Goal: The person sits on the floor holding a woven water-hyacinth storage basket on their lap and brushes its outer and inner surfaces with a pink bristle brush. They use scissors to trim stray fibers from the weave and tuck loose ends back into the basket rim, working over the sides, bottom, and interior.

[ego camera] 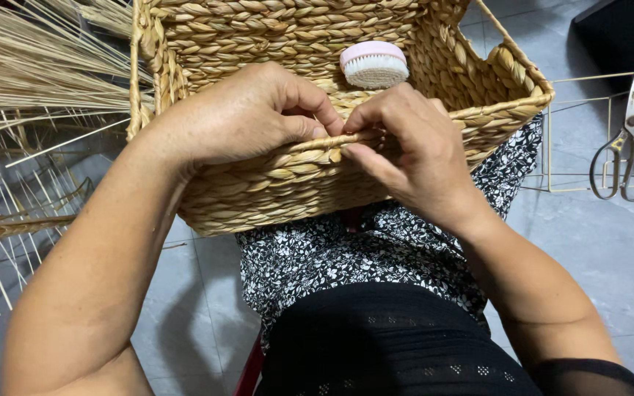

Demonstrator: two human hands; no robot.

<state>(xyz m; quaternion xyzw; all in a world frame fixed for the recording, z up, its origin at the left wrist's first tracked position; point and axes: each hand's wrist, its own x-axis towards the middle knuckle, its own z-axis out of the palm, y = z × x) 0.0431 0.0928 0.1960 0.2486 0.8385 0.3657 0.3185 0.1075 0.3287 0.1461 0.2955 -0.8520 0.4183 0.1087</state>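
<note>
Head view: woven basket (273, 176) on lap, near centre. Left hand (247, 110) and right hand (412, 150) both pinched on rim strand (335, 141). Likely tucking strand end; next needs firm pull. Brush (374, 64) inside, scissors (625, 143) far right.

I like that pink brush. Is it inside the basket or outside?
Inside. The pink brush lies bristles down within the woven basket, behind the near rim.

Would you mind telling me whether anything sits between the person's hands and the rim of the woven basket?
Nothing visible does. The left hand and the right hand both already pinch the basket rim; the pink brush lies inside, behind them.
</note>
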